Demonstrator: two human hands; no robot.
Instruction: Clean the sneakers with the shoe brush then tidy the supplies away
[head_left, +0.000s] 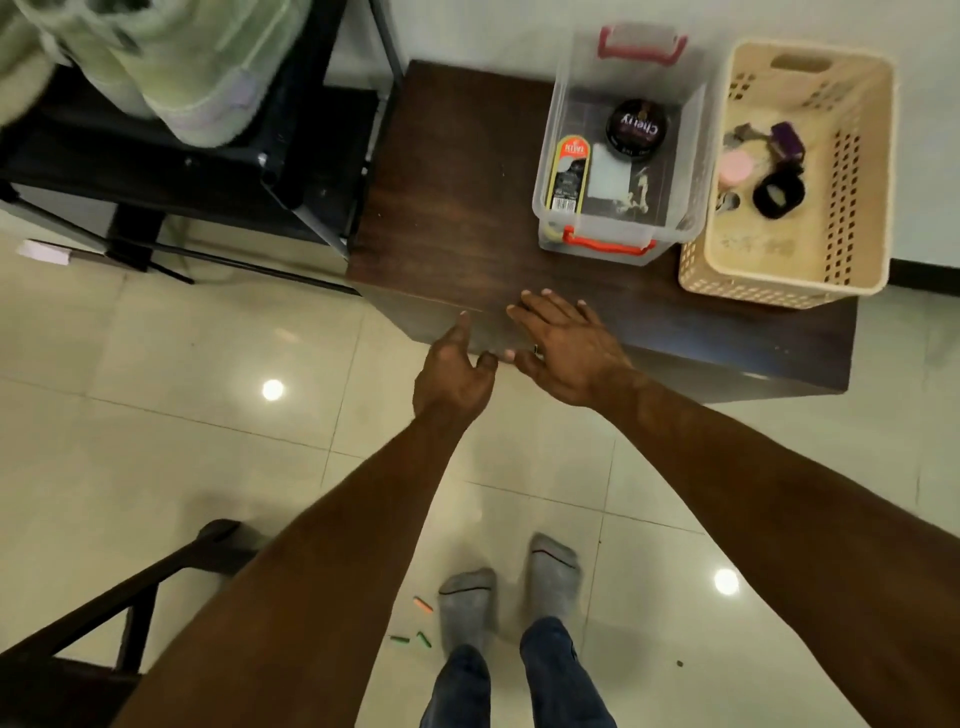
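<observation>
Both hands are hanging empty over the near edge of the dark wooden table (457, 208). The right hand (563, 345) is lying palm down with its fingers straight and spread, their tips reaching over the table's front edge; whether they are pressing on the wood cannot be told. The left hand (454, 371) is sitting just beside it, turned more on its side, forefinger pointing forward, the other fingers loosely curled and gripping nothing. Both forearms are stretching forward from the bottom of the view, converging toward the table.

The pale green sneakers (171, 67) are resting on the black rack (311, 171) at the upper left, well apart from the hands. Toward the table's back a clear plastic box (623, 156) with red handles is holding a round black polish tin (636, 129) and a flat polish package (570, 174). Just beside it a beige basket (852, 171) is holding small items. A shoe brush cannot be made out. The person is standing in grey socks (467, 603) on the tiled floor (156, 415).
</observation>
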